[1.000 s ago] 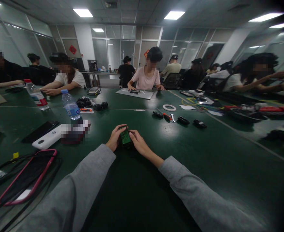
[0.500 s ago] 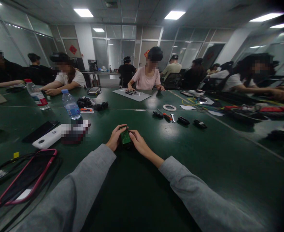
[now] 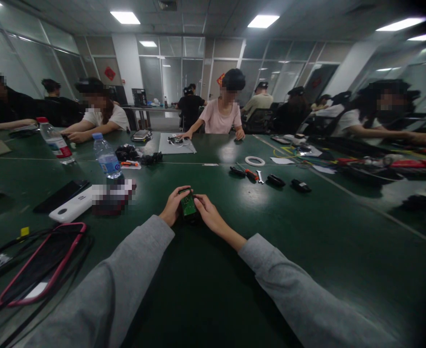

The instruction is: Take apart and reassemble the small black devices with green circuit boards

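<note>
Between my hands is a small green circuit board [image 3: 189,205], which appears to sit in a dark housing over the green table [image 3: 213,280]. My left hand [image 3: 172,205] grips its left side, the thumb lying across the top edge. On the right side, my right hand [image 3: 209,211] presses its thumb and fingers against the board's edge. The fingertips beneath the board are hidden, and the underside of the housing is too dark to make out.
Left of me lie a pink-cased phone [image 3: 42,266] with black cables, a white device [image 3: 73,205] and a water bottle [image 3: 106,157]. A wrench [image 3: 259,177], screwdrivers [image 3: 249,174], a tape roll [image 3: 254,161] and black parts [image 3: 276,181] lie ahead right. Opposite sits a person [image 3: 222,116].
My hands and the circuit board stay almost still. Across the table, the person in pink has shifted the grey mat and the things on it to the left.
</note>
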Demonstrator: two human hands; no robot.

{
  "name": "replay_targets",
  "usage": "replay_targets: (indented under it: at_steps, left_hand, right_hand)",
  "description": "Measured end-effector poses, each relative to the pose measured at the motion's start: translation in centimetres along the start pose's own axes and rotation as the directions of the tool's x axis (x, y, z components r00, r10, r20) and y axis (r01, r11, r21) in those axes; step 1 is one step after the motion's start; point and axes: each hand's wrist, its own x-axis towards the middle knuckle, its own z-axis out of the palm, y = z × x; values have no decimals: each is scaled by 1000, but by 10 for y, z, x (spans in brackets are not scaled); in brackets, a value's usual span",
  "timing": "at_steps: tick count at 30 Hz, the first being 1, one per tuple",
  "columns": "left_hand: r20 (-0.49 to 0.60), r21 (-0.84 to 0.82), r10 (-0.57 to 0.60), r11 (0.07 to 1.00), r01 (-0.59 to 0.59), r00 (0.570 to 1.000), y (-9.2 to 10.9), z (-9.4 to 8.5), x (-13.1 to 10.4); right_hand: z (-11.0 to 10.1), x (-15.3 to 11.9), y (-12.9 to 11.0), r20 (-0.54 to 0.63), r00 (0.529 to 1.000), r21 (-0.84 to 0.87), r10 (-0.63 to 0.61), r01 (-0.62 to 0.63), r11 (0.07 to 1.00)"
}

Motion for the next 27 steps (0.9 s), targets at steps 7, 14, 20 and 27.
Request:
replay_targets:
  at_steps: [7,14,20,27]
  left_hand:
    - [1,6,-8,1000,8,1000,1,0,-1]
    - [-15,-6,-40,999,40,999,5,6,-5]
    - [-16,-8,-65,998,65,998,7,6,-6]
    - [-2,-45,-84,995,84,996,7,2,-5]
  right_hand:
    - [0,0,3,1,1000,31,13,-13,999]
    - [1,0,1,0,1000,68,-2,2,998]
    - [0,-1,-2,3,998,116,69,-69,991]
    - [0,1,-3,-9,989,178,145,-141,974]
